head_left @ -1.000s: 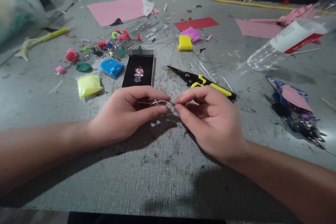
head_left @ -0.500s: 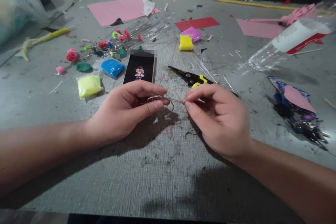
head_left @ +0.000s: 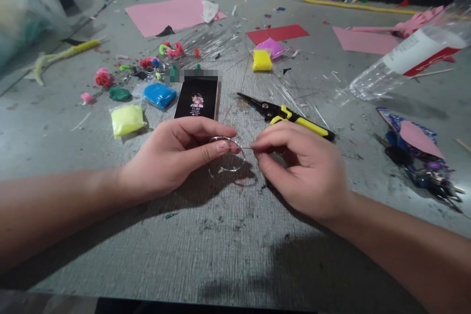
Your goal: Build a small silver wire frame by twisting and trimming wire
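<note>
Between thumb and fingers, my left hand grips a thin silvery wire ring, whose loop hangs below the fingertips. A fine straight wire end runs from there across to my right hand, which pinches it with thumb and forefinger. Just beyond my right hand lie black and yellow pliers, jaws pointing left. A phone with a lit screen lies behind my left hand, its lower end hidden by the fingers.
Left of the phone are packets of blue clay and pale yellow clay. Farther back lie a yellow packet, red paper and pink paper. A clear bottle leans at right, near a bunch of keys.
The wire ring has turned in my left hand, so its loop now hangs open below the fingers. My right hand has shifted slightly left, uncovering more of the pliers' handles.
</note>
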The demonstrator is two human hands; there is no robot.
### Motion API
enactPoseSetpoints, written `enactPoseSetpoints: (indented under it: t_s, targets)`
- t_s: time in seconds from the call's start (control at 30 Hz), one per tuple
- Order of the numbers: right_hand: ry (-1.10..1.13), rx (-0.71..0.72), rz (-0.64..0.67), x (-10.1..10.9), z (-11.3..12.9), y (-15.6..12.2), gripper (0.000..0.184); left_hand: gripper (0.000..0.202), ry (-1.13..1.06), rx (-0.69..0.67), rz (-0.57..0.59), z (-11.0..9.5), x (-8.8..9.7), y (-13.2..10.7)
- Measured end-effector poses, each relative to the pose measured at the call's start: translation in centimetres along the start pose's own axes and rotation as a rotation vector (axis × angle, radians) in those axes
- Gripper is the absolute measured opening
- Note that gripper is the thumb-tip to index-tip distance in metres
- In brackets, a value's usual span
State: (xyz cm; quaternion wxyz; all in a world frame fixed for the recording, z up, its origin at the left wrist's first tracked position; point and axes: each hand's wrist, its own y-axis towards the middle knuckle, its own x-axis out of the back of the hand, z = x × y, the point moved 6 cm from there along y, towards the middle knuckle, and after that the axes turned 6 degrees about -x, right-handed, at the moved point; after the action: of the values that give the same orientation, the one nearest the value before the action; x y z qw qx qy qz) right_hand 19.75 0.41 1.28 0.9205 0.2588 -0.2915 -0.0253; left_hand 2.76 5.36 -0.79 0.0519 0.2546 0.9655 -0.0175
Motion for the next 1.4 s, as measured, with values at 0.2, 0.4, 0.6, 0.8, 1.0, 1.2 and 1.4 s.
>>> enactPoseSetpoints:
  t_s: [0.2, 0.4, 0.6, 0.8, 1.0, 1.2, 1.4]
  targets:
    - [0.003, -0.027, -0.035, 0.17, -0.37, -0.03, 0.023, 0.010, 0.042, -0.009, -0.028, 0.19, 0.36, 0.12]
    - [0.014, -0.028, -0.025, 0.13, -0.39, -0.10, 0.023, 0.009, 0.019, -0.012, -0.022, 0.20, 0.31, 0.05]
    - [0.036, -0.027, -0.013, -0.03, -0.25, -0.11, 0.024, 0.007, 0.011, -0.008, -0.002, -0.01, 0.08, 0.10]
    - [0.019, -0.055, -0.014, 0.01, -0.46, -0.11, 0.023, 0.013, -0.045, -0.003, 0.027, -0.08, -0.08, -0.02]
    - [-0.005, -0.052, -0.020, 0.03, -0.55, -0.09, 0.022, 0.019, -0.068, -0.002, 0.061, -0.23, -0.25, -0.07]
    - [-0.005, -0.074, -0.017, 0.00, -0.80, -0.10, 0.021, 0.018, -0.064, 0.007, 0.054, 0.16, 0.04, -0.04]
    - [0.012, -0.096, -0.024, 0.01, -0.92, -0.18, 0.019, 0.013, -0.051, 0.011, 0.031, 0.24, 0.24, -0.03]
